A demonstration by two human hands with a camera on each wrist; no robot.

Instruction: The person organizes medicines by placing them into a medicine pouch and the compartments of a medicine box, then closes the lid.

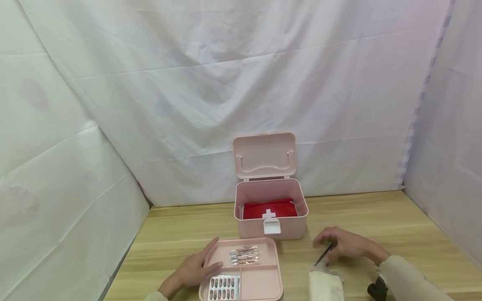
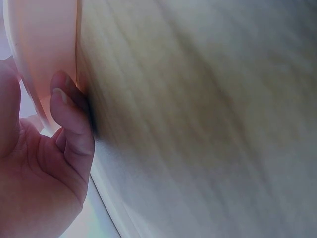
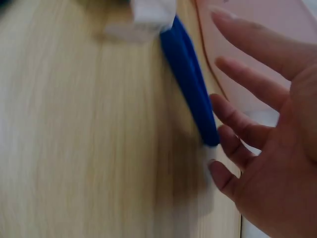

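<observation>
My left hand (image 1: 193, 267) holds the left rim of a pink divided tray (image 1: 260, 282), its thumb over the inside and its fingers against the outer wall. Inside the tray lie several clear-wrapped slim sticks (image 1: 244, 256) and a blister pack of capsules (image 1: 224, 287). On the right, my right hand (image 1: 344, 243) hovers low over the table with fingers spread and loosely bent. Right at its fingertips is a narrow blue tweezer-like strip (image 3: 190, 84), blurred. The strip's other end meets a white soft package (image 1: 325, 286) in clear wrap at the front edge of the view.
Behind the tray stands an open pink first-aid box (image 1: 271, 228), its lid (image 1: 265, 155) raised, with a red pouch (image 1: 278, 209) inside. A black object (image 1: 378, 288) shows below the right sleeve. White cloth (image 1: 211, 96) hangs behind and beside the wooden table (image 1: 180, 228).
</observation>
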